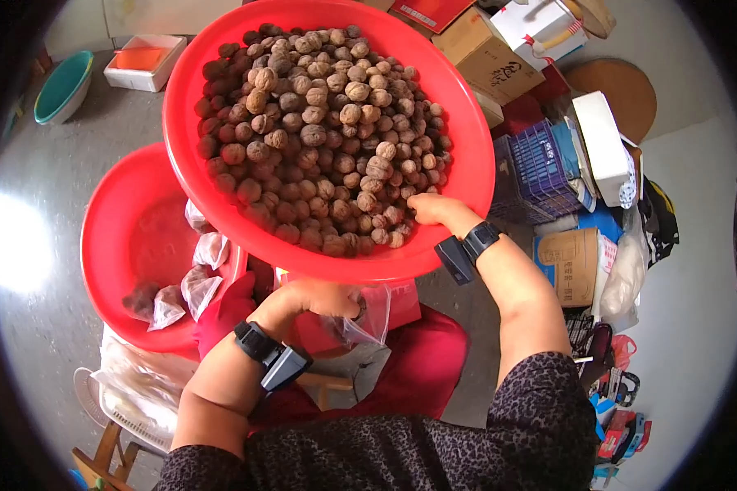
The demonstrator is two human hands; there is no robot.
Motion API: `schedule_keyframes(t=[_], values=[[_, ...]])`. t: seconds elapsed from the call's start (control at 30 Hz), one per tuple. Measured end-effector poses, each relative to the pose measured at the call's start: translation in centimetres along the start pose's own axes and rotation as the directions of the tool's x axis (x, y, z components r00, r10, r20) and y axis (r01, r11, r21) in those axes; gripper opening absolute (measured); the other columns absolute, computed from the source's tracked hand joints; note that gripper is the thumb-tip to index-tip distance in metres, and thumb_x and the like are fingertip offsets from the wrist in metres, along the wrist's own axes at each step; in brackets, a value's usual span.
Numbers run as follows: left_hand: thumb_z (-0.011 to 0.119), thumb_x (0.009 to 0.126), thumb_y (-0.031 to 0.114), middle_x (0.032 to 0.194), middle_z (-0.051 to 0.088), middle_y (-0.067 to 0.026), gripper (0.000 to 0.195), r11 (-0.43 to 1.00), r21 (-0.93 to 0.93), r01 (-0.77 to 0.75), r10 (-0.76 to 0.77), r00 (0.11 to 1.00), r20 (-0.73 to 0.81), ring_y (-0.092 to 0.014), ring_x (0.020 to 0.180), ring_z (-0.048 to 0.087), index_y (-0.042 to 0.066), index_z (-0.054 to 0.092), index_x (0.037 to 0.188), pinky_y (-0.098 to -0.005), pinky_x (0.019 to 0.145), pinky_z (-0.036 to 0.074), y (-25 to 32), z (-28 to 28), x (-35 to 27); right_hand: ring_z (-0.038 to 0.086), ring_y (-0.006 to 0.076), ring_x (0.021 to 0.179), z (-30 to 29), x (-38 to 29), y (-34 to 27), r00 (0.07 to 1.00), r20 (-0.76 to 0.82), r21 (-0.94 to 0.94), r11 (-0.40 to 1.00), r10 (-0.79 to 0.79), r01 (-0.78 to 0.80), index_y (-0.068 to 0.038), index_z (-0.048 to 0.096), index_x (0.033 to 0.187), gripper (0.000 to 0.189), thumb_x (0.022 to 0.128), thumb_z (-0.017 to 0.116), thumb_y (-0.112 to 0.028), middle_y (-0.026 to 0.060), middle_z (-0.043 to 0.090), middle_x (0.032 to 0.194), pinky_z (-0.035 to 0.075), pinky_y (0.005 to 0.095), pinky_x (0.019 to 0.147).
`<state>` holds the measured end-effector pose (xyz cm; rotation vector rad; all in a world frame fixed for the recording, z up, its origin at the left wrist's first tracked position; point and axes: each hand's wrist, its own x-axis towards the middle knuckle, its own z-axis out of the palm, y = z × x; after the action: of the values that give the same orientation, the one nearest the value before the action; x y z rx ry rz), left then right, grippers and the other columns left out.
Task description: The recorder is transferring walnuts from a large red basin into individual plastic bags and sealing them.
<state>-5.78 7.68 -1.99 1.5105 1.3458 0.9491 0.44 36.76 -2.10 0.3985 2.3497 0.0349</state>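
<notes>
A large red plastic basin [460,178] heaped with walnuts [319,116] fills the space before me. My right hand [436,210] reaches inside its near right wall, fingers curled at the edge of the heap; whether they hold a walnut cannot be made out. Below the near rim, my left hand [331,299] grips a clear plastic bag [371,319] with dark contents, partly covered by the fingers. At left, a second red basin [113,208], partly hidden under the first, holds several filled clear bags [212,249].
A white plastic basket [153,423] with clear plastic bags [141,377] stands at lower left. Cardboard boxes [488,58], a purple crate [543,166] and a brown carton [568,264] line the right side. A green basin [64,86] and a white foam box [144,80] lie at far left.
</notes>
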Motion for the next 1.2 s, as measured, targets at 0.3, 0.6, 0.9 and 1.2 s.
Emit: schedule_keyframes(t=[0.3,0.6,0.9,1.2], values=[[0.052,0.055,0.012,0.050,0.042,-0.0095,0.014,0.996,0.039,0.084,-0.086,0.994,0.062,-0.019,0.046,0.041,0.000,0.048,0.061,-0.0337,0.045,0.033,-0.3,0.1,0.3,0.058,0.0289,0.080,-0.4,-0.6,-1.9,0.999,-0.053,-0.316,0.948,0.010,-0.026,-0.002,0.061,0.075,0.016,0.066,0.050,-0.005,0.0152,0.060,0.080,0.046,0.0382,0.066],[0.054,0.055,0.013,0.051,0.044,-0.0093,0.016,0.992,0.110,0.055,-0.062,0.996,0.069,-0.020,0.047,0.042,0.001,0.050,0.063,-0.0337,0.045,0.033,0.5,-0.5,0.1,0.059,0.0274,0.078,0.7,0.6,-0.6,0.994,-0.094,-0.338,0.938,0.050,-0.080,-0.002,0.061,0.077,0.016,0.065,0.051,-0.006,0.0136,0.061,0.081,0.047,0.0361,0.064],[0.053,0.057,0.006,0.057,0.048,-0.0063,0.017,0.994,0.033,0.101,-0.105,0.980,0.170,-0.016,0.055,0.047,0.001,0.051,0.073,-0.0303,0.050,0.037,-1.2,0.6,-0.1,0.057,0.0196,0.073,-4.1,-6.6,-2.0,0.969,-0.239,0.681,0.722,0.057,0.126,0.000,0.054,0.086,0.019,0.070,0.057,-0.007,0.0096,0.058,0.077,0.046,0.0284,0.061],[0.052,0.064,0.000,0.069,0.051,0.0009,0.034,0.988,-0.156,0.013,-0.009,1.000,0.026,-0.008,0.066,0.046,-0.001,0.050,0.098,-0.0253,0.057,0.040,-4.1,1.5,-0.7,0.055,0.0176,0.082,-3.0,-16.6,-9.8,0.896,-0.408,0.897,-0.258,-0.175,0.358,-0.001,0.046,0.101,0.034,0.070,0.058,-0.002,0.0084,0.054,0.091,0.047,0.0276,0.069]])
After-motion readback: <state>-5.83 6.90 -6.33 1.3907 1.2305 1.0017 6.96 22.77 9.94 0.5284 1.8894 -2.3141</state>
